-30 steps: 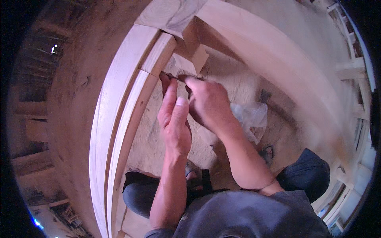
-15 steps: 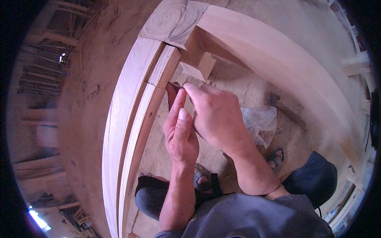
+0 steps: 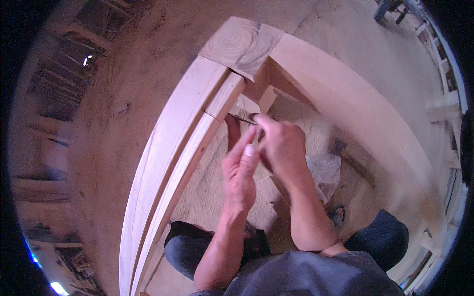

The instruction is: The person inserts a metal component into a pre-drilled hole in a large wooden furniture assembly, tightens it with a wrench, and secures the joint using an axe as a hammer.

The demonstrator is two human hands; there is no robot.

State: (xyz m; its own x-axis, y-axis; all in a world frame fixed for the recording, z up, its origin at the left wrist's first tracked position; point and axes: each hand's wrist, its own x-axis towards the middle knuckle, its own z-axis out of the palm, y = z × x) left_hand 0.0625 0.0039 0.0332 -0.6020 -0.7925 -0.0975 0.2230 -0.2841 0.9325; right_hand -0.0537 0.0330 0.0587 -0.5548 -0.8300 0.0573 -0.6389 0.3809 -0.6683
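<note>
A pale wooden frame stands before me, its thick corner block at the far end. A grooved rail runs along its left side, with a short wooden strip set beside the groove. My right hand is closed on a thin dark metal tool whose far end reaches the rail's inner edge, near the strip's end. Most of the tool is hidden by the fingers. Just left of it, my left hand has its fingers stretched out, fingertips beside the tool; whether they touch it I cannot tell.
A long curved-looking beam bounds the right side. Inside the frame, a clear plastic bag lies on the dusty floor. My knees are close by. Timber is stacked at the far left, and a dark stand is at the upper right.
The view has shifted, so frame and hands sit further right and lower. My right hand has drawn back slightly from the rail, showing more of the thin tool; my left fingertips are further from the rail.
</note>
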